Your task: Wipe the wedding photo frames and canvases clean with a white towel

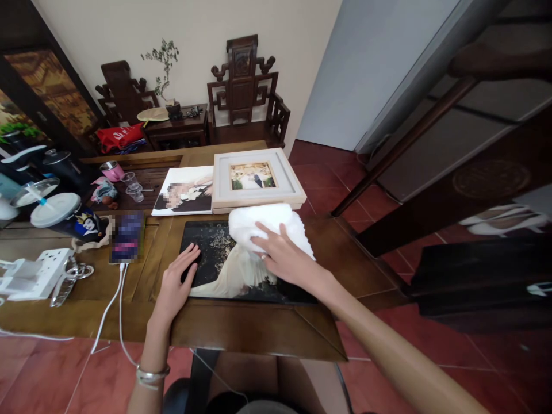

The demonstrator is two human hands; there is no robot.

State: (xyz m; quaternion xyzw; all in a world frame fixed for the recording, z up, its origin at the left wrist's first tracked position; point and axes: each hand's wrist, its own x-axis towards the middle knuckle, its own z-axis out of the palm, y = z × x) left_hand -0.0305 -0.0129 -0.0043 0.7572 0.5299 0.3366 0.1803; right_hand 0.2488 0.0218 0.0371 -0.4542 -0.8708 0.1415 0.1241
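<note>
A dark photo panel [215, 267] showing a pale flowing dress lies flat near the table's front edge. On its left edge rests my left hand [179, 276], fingers stretched out and holding nothing. My right hand [276, 250] presses on a folded white towel [284, 221], its fingers partly spread and bent over the cloth. The towel covers the panel's upper right part and reaches the front side of a light wooden picture frame [259, 200]. Beside that frame, a white-edged photo print [185, 192] lies on the table.
On the left are a phone [127, 238] with white charging cables [112, 302], a power strip [43, 273], a lidded cup [64, 213], a pink cup [112, 170] and small clear cups [133, 187]. Dark wooden chairs [244, 86] stand behind the wooden table [254, 325].
</note>
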